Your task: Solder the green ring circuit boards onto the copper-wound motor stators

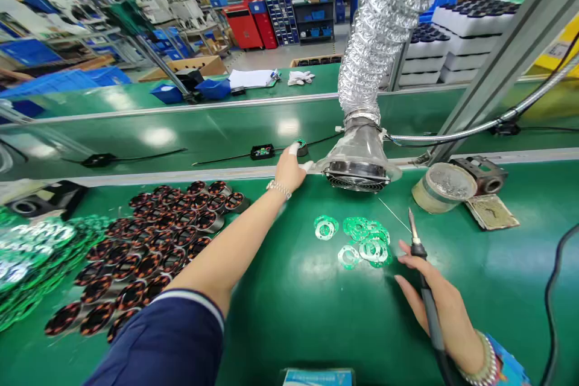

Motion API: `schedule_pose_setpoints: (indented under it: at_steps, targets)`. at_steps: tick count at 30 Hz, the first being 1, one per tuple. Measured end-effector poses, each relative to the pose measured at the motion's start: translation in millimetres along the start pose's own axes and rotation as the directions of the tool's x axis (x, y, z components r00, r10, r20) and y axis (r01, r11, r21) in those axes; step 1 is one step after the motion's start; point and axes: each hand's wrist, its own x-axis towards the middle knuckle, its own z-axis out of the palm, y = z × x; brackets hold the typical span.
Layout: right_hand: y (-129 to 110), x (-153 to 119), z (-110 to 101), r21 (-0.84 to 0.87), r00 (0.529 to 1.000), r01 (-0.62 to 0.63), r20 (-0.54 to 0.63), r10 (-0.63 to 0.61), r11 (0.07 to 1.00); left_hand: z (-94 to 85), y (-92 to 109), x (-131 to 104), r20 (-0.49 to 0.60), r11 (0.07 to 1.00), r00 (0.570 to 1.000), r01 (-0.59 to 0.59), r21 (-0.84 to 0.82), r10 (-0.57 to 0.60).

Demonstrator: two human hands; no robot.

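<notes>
My left hand point(291, 170) reaches to the far edge of the bench. Its fingertips, in white finger cots, close around a small motor stator point(302, 146) topped with a green circuit board. In my right hand point(446, 313) lies a soldering iron point(427, 295), its bare tip pointing up and away from me; some fingers are stretched out to the left. A thin solder wire point(393, 214) runs close to the iron's tip. Between the hands, several ring-shaped green circuit boards point(371, 247) lie loose on the bench. Left of my forearm stand rows of copper-wound stators point(149, 235).
A fume extractor hood point(357, 163) hangs over the bench. Right of it are a round tub point(443, 187), an iron stand point(482, 172) and a sponge tray point(493, 212). Stacked circuit boards point(36, 259) lie far left. A black cable point(549, 301) curves at the right.
</notes>
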Motion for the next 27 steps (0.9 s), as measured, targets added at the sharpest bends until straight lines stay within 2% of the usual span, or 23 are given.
schedule_pose_setpoints:
  at_steps: [2,4,5,8,10,13,17,19,21,23,25,27]
  targets:
    - [-1,-1,1,0.004,1.0,-0.002,0.001,0.002,1.0,-7.5,6,-50,0.054,0.967,0.966,-0.254,-0.013,0.254]
    - [-1,-2,2,0.002,1.0,0.01,-0.012,-0.01,1.0,-12.0,9,-102,0.2,0.89,0.868,-0.448,-0.085,0.455]
    - [0,-3,3,-0.001,1.0,0.019,-0.02,-0.019,1.0,-13.2,9,-125,0.253,0.862,0.825,-0.498,-0.094,0.504]
    - [1,-4,7,-0.012,0.998,0.055,-0.038,-0.056,0.998,-15.3,13,-175,0.254,0.873,0.839,-0.484,-0.055,0.481]
    - [2,-5,9,-0.018,0.996,0.083,-0.04,-0.084,0.996,-17.9,21,-195,0.249,0.878,0.845,-0.474,-0.061,0.474]
    - [2,-7,9,-0.035,0.99,0.131,-0.045,-0.133,0.991,-24.0,40,-212,0.276,0.875,0.833,-0.478,-0.073,0.479]
    - [0,-8,7,-0.076,0.982,0.16,-0.092,-0.166,0.984,-35.4,57,-227,0.205,0.912,0.889,-0.407,-0.054,0.409]
    - [-4,-11,5,-0.072,0.981,0.165,-0.094,-0.172,0.984,-41.0,61,-239,0.174,0.913,0.896,-0.401,-0.072,0.408]
    - [-11,-13,6,-0.043,0.983,0.179,-0.043,-0.18,0.983,-44.1,63,-255,0.216,0.89,0.864,-0.443,-0.105,0.455]
    - [-20,-13,10,-0.004,0.976,0.211,0.058,-0.211,0.977,-44.5,63,-273,0.278,0.87,0.825,-0.478,-0.121,0.492]
    - [-30,-8,18,0.026,0.946,0.268,0.183,-0.268,0.963,-44.5,61,-287,0.296,0.871,0.821,-0.474,-0.125,0.489]
    - [-39,1,29,0.031,0.906,0.32,0.281,-0.316,0.947,-46.4,56,-296,0.28,0.888,0.843,-0.446,-0.111,0.459]
